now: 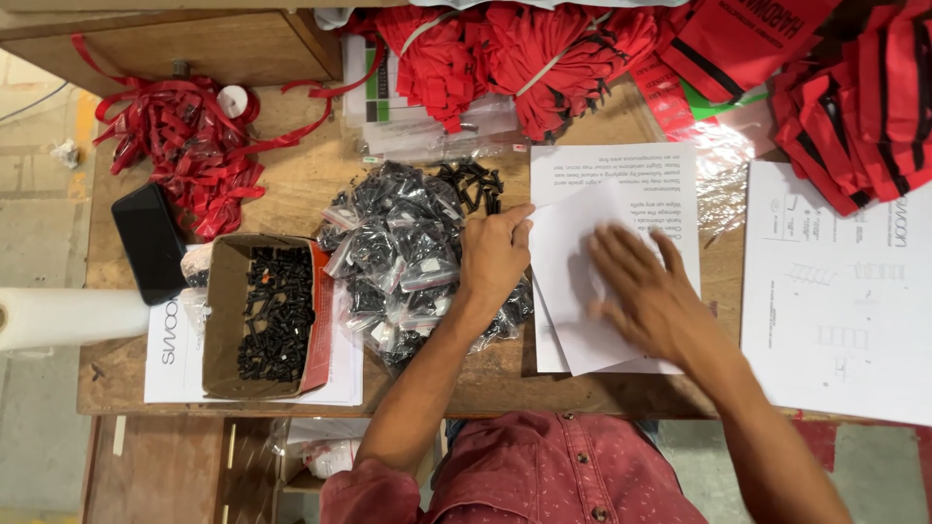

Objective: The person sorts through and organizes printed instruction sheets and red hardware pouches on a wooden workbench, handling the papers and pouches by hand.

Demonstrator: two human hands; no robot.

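Head view shows your left hand (493, 254) resting with its fingers curled on the left edge of a white sheet of paper (582, 291), pinching or pinning that edge; I cannot tell which. Your right hand (646, 291) lies flat and open on the same sheet, blurred, with its fingers spread. The sheet sits on the wooden table (301, 184), on top of a printed instruction page (641, 184) and just to the right of a heap of small clear bags of black screws (408, 252). As a judgement, the sheet looks part-folded: one corner stands up at an angle, so the fold seems started but not pressed flat. Many bags are already filled, yet the cardboard box of loose black screws (277, 315) is far from empty. More printed sheets (835, 291) wait on your right.
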